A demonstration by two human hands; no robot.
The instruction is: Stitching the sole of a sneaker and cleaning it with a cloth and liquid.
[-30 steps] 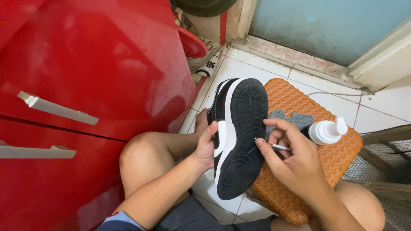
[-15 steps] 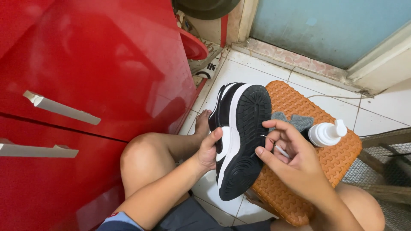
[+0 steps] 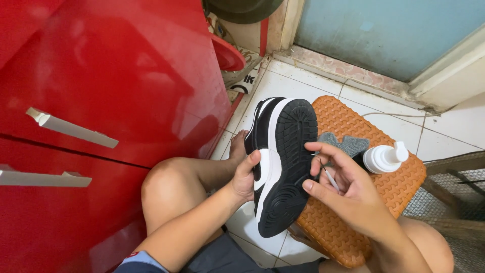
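Currently, your left hand (image 3: 246, 178) grips the black-and-white sneaker (image 3: 280, 164) sole-up at centre; your right hand (image 3: 348, 194) pinches a thin pick (image 3: 329, 177) against the tread. Cleaning looks underway, not finished: cloth (image 3: 343, 143) and pump bottle (image 3: 384, 157) wait at 2 o'clock on the orange stool (image 3: 399, 187).

The left hand (image 3: 246, 178) comes from the lower left with the forearm stretched forward; its thumb points up and the other fingers are hidden, curled in a grip. The right hand (image 3: 343, 189) reaches in from the lower right, palm toward the camera, fingers bent and pinched together (the index finger lies on top). Both knees are bent.
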